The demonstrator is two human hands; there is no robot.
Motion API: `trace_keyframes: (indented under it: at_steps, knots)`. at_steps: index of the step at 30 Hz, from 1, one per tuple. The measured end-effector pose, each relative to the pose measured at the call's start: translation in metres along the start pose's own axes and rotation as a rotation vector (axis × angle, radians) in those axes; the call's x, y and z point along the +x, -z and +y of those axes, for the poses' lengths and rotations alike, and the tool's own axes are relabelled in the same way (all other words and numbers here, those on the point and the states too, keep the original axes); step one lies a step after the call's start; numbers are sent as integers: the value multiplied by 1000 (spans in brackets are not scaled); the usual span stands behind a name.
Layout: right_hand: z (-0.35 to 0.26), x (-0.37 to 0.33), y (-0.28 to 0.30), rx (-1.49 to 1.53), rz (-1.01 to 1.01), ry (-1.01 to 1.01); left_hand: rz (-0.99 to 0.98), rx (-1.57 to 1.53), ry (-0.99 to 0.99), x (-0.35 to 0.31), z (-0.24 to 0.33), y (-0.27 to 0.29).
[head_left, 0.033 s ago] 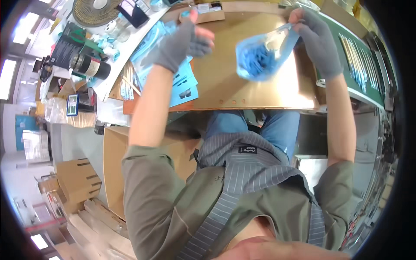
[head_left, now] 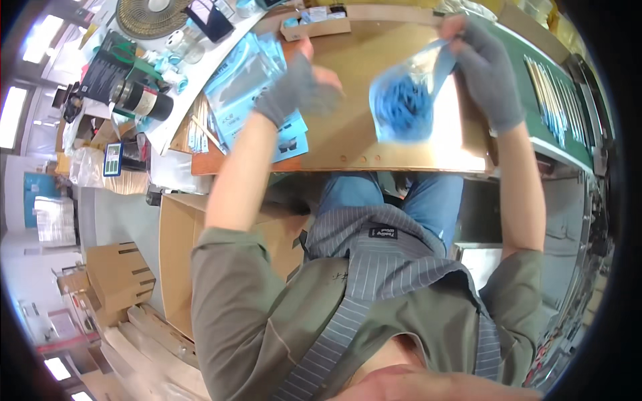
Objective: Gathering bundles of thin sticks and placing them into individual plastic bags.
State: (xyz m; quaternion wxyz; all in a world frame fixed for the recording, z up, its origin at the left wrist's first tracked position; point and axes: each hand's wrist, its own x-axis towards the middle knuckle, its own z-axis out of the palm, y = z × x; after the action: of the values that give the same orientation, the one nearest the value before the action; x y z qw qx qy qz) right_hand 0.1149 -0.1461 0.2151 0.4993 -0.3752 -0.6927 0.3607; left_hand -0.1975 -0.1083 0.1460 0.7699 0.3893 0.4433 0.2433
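My right hand (head_left: pixel 487 72), in a grey fingerless glove, pinches the top corner of a clear plastic bag (head_left: pixel 431 63). Bundled blue strips or cords (head_left: pixel 403 101), blurred, fill its lower part as it hangs over the tabletop (head_left: pixel 348 137). My left hand (head_left: pixel 304 87), gloved the same way, is held apart from the bag with fingers spread and nothing in them. Beneath and beside it lie several flat blue printed packets (head_left: pixel 231 100) in an overlapping pile at the table's left.
A small open cardboard box (head_left: pixel 317 28) stands at the far edge. Thin sticks (head_left: pixel 552 100) lie on the green surface (head_left: pixel 528 60) to the right. Leftward, a white table bears a dark bottle (head_left: pixel 144 100) and a fan (head_left: pixel 150 17). A large carton (head_left: pixel 177 267) sits below.
My left hand has shifted right and slightly nearer, uncovering more of the blue packets. The bag's lower end has swung a little downward, still held by my right hand.
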Motion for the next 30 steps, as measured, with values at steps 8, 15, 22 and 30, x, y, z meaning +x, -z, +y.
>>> trace_keyframes:
  at_steps: [8, 15, 22, 30]
  knots:
    - [-60, -49, -148, -234, -386, 577, 337, -317, -268, -36, -124, -77]
    - [-79, -26, -153, -88, -640, 774, 75, -817, -654, -259, -103, -3]
    - [-45, -32, -137, -26, -468, 214, 1374, -379, -155, -418, -214, 40]
    - [-28, -47, -131, -51, -427, 78, 1250, 898, 639, -299, -361, 142]
